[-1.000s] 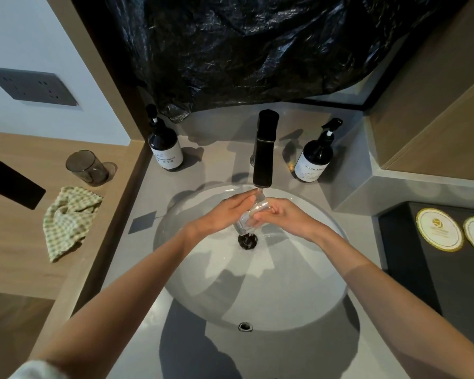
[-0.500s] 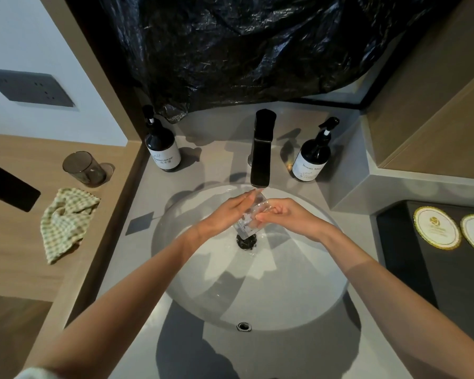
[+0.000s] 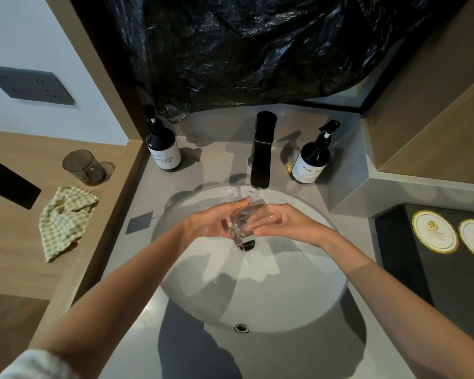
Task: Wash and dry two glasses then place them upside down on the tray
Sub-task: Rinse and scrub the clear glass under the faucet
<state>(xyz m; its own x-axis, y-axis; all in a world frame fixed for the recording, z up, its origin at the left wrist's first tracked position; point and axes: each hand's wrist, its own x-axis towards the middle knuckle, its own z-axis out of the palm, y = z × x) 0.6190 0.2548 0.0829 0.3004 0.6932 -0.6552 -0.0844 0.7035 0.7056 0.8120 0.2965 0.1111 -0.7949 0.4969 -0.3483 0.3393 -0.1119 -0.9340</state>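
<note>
- Glass (image 3: 245,220) lies tilted between left hand (image 3: 211,224) and right hand (image 3: 285,222), rim toward the faucet (image 3: 262,151), base toward the drain (image 3: 247,246).
- Both hands clasp it.

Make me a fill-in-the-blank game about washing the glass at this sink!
1. The left hand and right hand hold a clear glass under water running from the black ____.
2. A second, smoky glass stands upright on the wooden counter, near the checked ____.
3. The dark tray carries ____ round gold-rimmed coasters.
Missing words: faucet, cloth, two.
</note>
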